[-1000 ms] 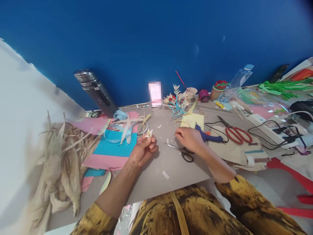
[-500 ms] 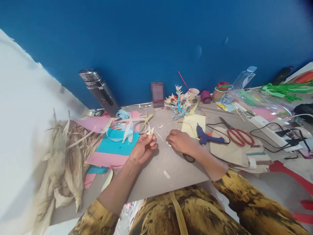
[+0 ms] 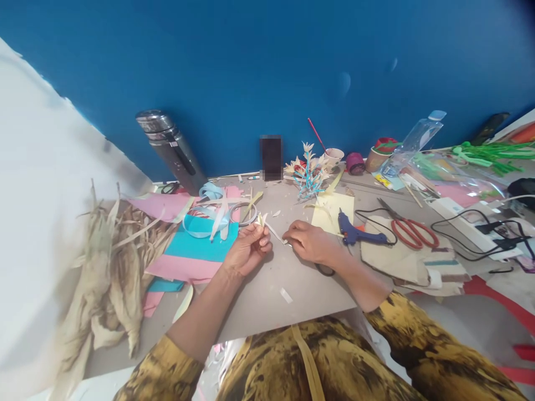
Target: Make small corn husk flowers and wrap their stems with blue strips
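Note:
A small pale flower (image 3: pixel 261 219) is pinched between the thumb and finger of my left hand (image 3: pixel 249 248), above the middle of the table. My right hand (image 3: pixel 308 241) has its fingers closed near the tabletop, at the end of a thin pale strip (image 3: pixel 275 233). Whatever those fingers grip is too small to make out. Dark scissor handles (image 3: pixel 325 270) show partly beneath my right wrist. Behind my right hand stands a bunch of pale flowers on blue stems (image 3: pixel 308 177). A blue glue gun (image 3: pixel 355 231) lies to its right.
Dried husks (image 3: pixel 121 278) and a dark thermos (image 3: pixel 175 153) are at the left, near blue paper (image 3: pixel 200 239). At the right are red-handled scissors (image 3: pixel 413 233), a white power strip (image 3: pixel 463 225) with cables and a plastic bottle (image 3: pixel 420 136). A cup (image 3: pixel 334 157) stands at the back.
The view has shifted slightly. Both hands keep nearly the same places, and the flower in my left hand has turned a little.

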